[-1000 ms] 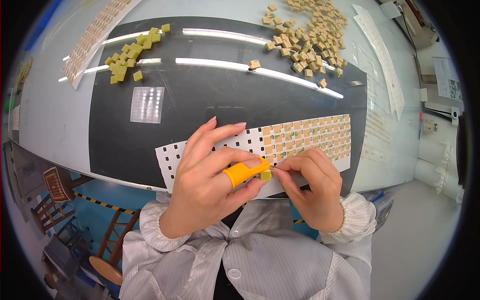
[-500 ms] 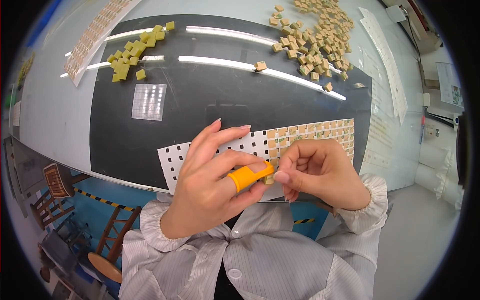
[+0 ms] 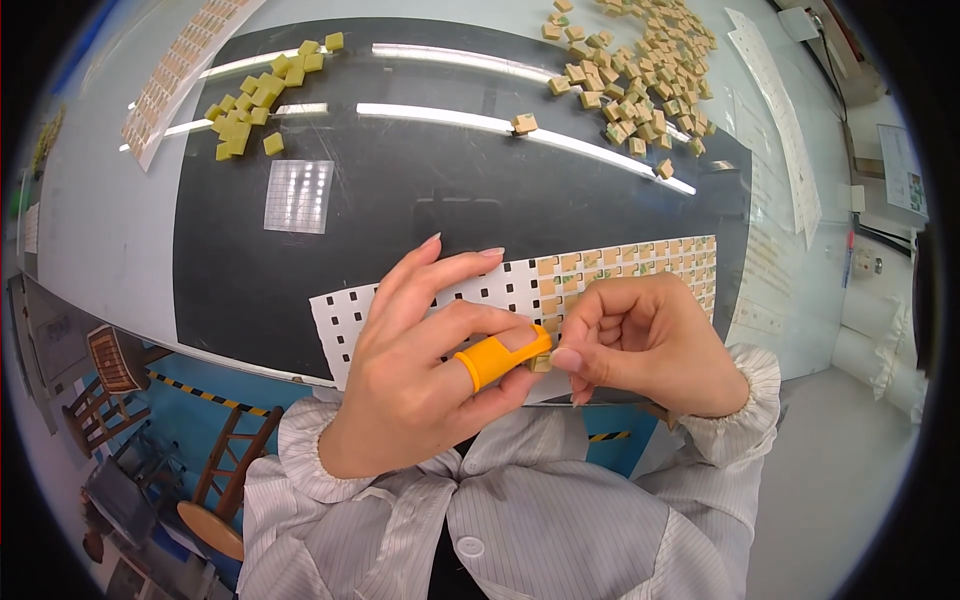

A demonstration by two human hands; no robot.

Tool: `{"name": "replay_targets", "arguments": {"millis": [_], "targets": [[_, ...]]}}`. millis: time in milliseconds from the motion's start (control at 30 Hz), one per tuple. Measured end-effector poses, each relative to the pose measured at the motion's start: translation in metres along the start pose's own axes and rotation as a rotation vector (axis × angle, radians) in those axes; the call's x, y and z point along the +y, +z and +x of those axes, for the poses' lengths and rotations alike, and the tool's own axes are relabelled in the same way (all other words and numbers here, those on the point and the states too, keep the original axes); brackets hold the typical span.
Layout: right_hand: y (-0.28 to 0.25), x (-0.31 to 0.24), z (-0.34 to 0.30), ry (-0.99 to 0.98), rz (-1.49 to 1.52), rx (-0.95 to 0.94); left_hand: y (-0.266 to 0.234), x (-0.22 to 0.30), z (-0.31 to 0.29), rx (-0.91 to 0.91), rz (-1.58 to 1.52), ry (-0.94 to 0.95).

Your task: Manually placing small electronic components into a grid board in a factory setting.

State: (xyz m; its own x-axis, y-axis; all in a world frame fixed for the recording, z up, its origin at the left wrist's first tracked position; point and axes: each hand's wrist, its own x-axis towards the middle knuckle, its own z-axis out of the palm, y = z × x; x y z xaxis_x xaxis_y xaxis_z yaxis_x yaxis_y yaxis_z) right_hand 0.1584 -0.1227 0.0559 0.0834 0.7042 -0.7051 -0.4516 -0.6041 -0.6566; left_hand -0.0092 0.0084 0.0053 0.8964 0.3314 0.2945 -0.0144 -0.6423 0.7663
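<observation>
Above the near edge of the table, my left hand [image 3: 405, 370] pinches a small yellowish block [image 3: 541, 364] between thumb and index finger. An orange finger sleeve [image 3: 492, 362] with a flat tip covers part of that index finger; the other fingers fan out over a white sheet. My right hand [image 3: 655, 350] is closed in a pinch right beside the block; what lies between its fingertips is too small to tell. Under both hands is the white sheet [image 3: 335, 318] with rows of black square holes. Tan square pieces [image 3: 655, 255] fill its right part.
A black mat [image 3: 400, 190] covers the middle table. Yellow blocks [image 3: 240, 120] lie far left, with a clear gridded square [image 3: 298, 197] nearer. Many tan blocks [image 3: 640, 90] are heaped far right. White strips lie at the left [image 3: 175, 90] and right [image 3: 775, 125].
Both hands keep nearly the same pose, the fingertips still together at the block. The view has shifted slightly, and the things on the table sit a little differently in it.
</observation>
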Motion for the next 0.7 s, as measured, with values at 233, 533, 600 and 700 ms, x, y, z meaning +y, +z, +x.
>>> {"name": "replay_targets", "arguments": {"millis": [233,533,600,700], "targets": [[-0.0016,0.0024,-0.0003,0.001,-0.001,-0.004,0.0001,0.0007,0.0003,0.001,-0.012,-0.005],[0.0006,0.0013,-0.0001,0.005,-0.004,0.007,-0.0001,0.0005,0.0000,-0.005,-0.003,-0.010],[0.0013,0.0001,0.0002,0.013,0.002,0.021,0.0000,0.0001,-0.0001,-0.006,-0.002,-0.010],[0.0013,0.0007,-0.0004,0.017,-0.009,0.026,-0.0005,0.0007,-0.0001,-0.005,0.000,-0.008]]}}
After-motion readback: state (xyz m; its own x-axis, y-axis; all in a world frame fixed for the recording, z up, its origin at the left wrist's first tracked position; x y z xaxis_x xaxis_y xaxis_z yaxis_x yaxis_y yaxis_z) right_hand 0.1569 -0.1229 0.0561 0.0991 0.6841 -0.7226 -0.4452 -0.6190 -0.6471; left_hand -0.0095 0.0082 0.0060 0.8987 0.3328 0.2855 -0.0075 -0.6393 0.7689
